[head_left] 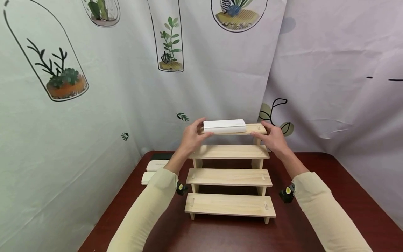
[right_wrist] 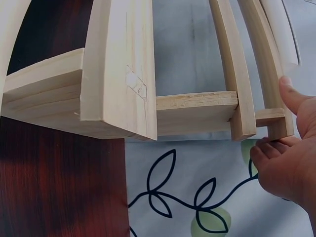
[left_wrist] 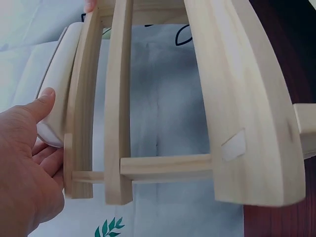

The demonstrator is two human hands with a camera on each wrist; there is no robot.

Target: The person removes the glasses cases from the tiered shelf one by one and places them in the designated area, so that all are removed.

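Note:
A white oblong case [head_left: 224, 126], like a glasses case, lies on the left part of the top board of a four-tier wooden shelf rack [head_left: 231, 176]. My left hand [head_left: 192, 134] is at the case's left end. In the left wrist view its thumb [left_wrist: 45, 101] presses the case's side, and the other fingers curl by the case's end and the board's end. My right hand [head_left: 273, 137] grips the bare right end of the top board, thumb at the front edge and fingers behind, as the right wrist view shows. The three lower boards carry nothing.
The rack stands on a dark red table [head_left: 220, 236]. Left of it lie two pale cases, one flat cream case [head_left: 155, 165] and one smaller white case [head_left: 146, 177], with a dark flat item [head_left: 161, 156] behind. A plant-printed cloth [head_left: 132, 70] hangs close behind.

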